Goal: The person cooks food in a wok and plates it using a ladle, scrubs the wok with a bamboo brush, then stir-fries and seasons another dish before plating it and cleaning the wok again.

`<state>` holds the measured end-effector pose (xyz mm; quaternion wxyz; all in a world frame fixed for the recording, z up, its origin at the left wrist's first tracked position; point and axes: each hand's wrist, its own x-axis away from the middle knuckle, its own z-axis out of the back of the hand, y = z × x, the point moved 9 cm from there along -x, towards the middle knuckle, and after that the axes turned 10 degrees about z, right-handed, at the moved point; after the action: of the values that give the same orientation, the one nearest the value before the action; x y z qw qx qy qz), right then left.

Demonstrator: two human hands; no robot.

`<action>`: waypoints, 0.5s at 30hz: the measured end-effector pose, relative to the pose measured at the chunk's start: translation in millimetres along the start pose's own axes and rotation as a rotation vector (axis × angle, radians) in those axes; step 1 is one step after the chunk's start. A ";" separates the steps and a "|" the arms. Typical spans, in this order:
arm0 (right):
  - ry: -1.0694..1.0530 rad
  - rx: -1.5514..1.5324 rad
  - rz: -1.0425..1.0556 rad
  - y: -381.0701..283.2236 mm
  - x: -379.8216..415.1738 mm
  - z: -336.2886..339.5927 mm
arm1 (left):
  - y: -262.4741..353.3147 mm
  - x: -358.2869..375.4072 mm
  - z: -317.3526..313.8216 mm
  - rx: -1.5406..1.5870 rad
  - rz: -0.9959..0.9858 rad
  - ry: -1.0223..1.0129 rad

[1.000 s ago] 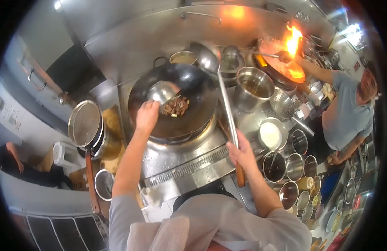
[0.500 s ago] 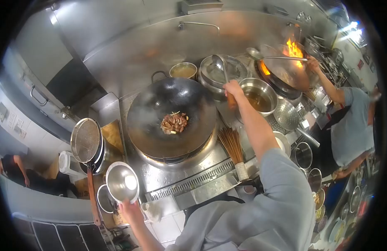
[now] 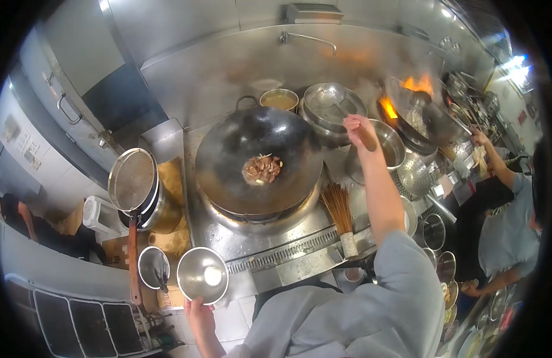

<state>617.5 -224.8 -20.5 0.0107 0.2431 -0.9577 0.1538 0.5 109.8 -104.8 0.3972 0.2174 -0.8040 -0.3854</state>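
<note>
My left hand (image 3: pixel 199 313) grips the rim of a shiny metal bowl (image 3: pixel 197 268), tilted toward me, with nothing visible in it. My right hand (image 3: pixel 358 130) is wrapped around the wooden handle of a ladle (image 3: pixel 367 141). The ladle's head reaches into a metal pot (image 3: pixel 307 109) behind the wok's right side, and its bowl is hard to make out there. In front of me, a large black wok (image 3: pixel 225 146) sits on the burner. Browned meat pieces (image 3: pixel 262 171) with some pale bits lie in its middle, apart from both hands.
A bamboo brush (image 3: pixel 338 209) lies right of the wok. A long-handled strainer (image 3: pixel 132 179) rests on a pot at left, near a small metal pot (image 3: pixel 153 265). At right, a co-worker (image 3: pixel 509 203) holds a flaming wok (image 3: pixel 446 122). A perforated skimmer (image 3: pixel 414 175) lies between.
My right hand has brought the ladle's head lower into the metal pot. The bowl in my left hand stays held. The co-worker's wok has tilted up, and the view has shifted.
</note>
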 end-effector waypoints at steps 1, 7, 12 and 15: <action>0.017 -0.034 -0.028 3.7 17.8 -13.0 | 3.7 -2.1 -4.7 -0.001 0.013 -0.033; 0.052 -0.314 -0.198 51.1 139.4 -85.2 | 5.4 -18.4 -36.4 -0.291 0.130 -0.240; 0.154 -0.259 -0.188 99.1 213.5 -92.2 | -5.6 -32.7 -46.9 -0.291 0.235 -0.407; 0.190 -0.176 -0.202 124.7 245.1 -84.4 | -7.4 -31.4 -49.7 -0.272 0.303 -0.451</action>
<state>338.4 -208.7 47.2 0.1378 0.3206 -0.9328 0.0899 59.5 103.7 -106.2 0.2871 -0.0510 -0.8362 -0.4646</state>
